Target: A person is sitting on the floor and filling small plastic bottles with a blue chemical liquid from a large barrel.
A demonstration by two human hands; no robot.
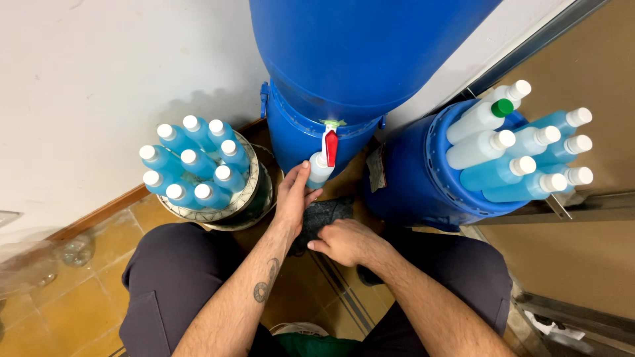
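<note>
Seen from above, a seated person works at a blue drum's tap. At far left, a clear empty bottle lies on the tiled floor by the white wall. Next to it, a round bucket holds ten capped bottles standing upright, all full of blue liquid.

In the middle, the left hand is closed around a small bottle, holding it upright with its open mouth directly under the red-handled tap of the big blue drum. The bottle looks pale; how much liquid it has taken cannot be told. Just below, the right hand rests palm down with fingers loosely curled on a dark cloth on the floor, gripping nothing firmly.

At right, a second blue drum carries about ten more capped bottles lying on their sides, most white-capped, one green-capped, some blue, some paler.

Judging by this, many bottles are already filled, and one is at the tap.
</note>
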